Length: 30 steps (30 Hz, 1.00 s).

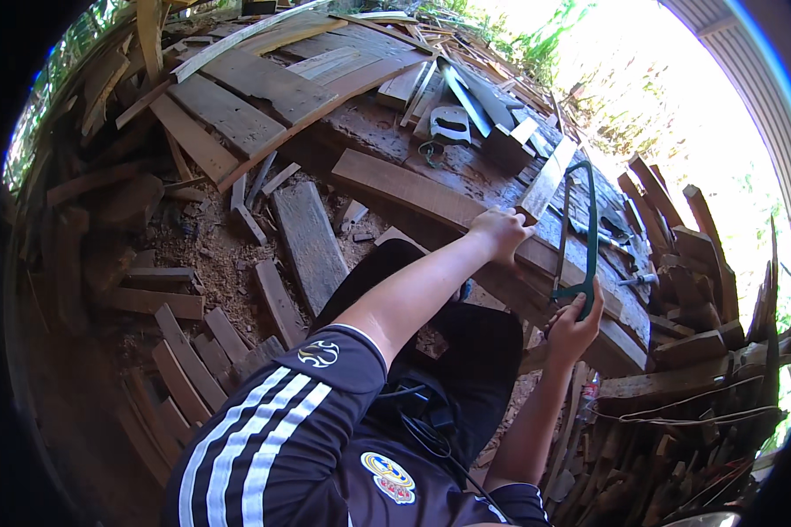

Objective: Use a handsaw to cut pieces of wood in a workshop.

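My right hand [575, 327] is wrapped round the handle of a green-framed hacksaw [592, 230], which stands with its frame pointing away from me. Its thin blade passes close to the right side of a pale wooden strip [550, 178]. My left hand [499, 234] is closed at the near end of that strip, beside the long wooden beam [404, 186]. Its fingertips are partly hidden, and whether the blade touches the wood I cannot tell. The strip lies across the beam and reaches back over the worktable.
A handsaw [451, 126] with a pale handle lies on the table near a wooden block [508, 151]. Wide planks [228, 110] lie at the far left. Loose boards [309, 241] and sawdust cover the ground. Stacked timber [694, 263] stands right, near a white tube-like item [639, 280].
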{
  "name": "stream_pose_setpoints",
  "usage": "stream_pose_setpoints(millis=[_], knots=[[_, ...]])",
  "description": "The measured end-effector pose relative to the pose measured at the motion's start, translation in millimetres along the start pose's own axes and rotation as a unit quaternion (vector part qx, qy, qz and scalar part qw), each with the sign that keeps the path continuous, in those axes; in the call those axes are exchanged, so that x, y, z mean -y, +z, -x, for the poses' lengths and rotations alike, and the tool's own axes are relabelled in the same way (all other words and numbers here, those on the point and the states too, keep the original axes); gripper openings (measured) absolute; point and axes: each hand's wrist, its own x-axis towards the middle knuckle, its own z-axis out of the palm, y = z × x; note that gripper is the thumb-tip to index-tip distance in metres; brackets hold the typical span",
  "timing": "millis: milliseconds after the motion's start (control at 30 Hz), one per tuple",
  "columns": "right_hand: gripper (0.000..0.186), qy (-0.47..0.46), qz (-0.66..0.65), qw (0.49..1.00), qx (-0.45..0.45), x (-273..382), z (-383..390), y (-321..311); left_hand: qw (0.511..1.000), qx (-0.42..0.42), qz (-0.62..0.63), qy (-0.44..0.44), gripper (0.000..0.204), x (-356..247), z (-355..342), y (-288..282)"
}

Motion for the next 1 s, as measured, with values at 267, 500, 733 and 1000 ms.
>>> stream_pose_setpoints(millis=[267, 500, 733, 1000], knots=[[0.038, 0.055, -0.012, 0.998, -0.023, 47, 97, -50, 1.0, 0.002, -0.009, 0.013, 0.092, 0, -4, 10], [0.038, 0.028, -0.007, 1.0, -0.009, 23, 31, 0, 1.0, -0.006, -0.021, 0.003, 0.092, 7, -2, 12], [0.04, 0.044, -0.045, 0.997, 0.048, 16, 14, -11, 1.0, 0.004, 0.001, -0.011, 0.082, 3, 2, 1], [0.04, 0.052, 0.01, 0.998, -0.038, 58, 122, -50, 1.0, -0.001, -0.014, 0.017, 0.076, 2, 1, 3]])
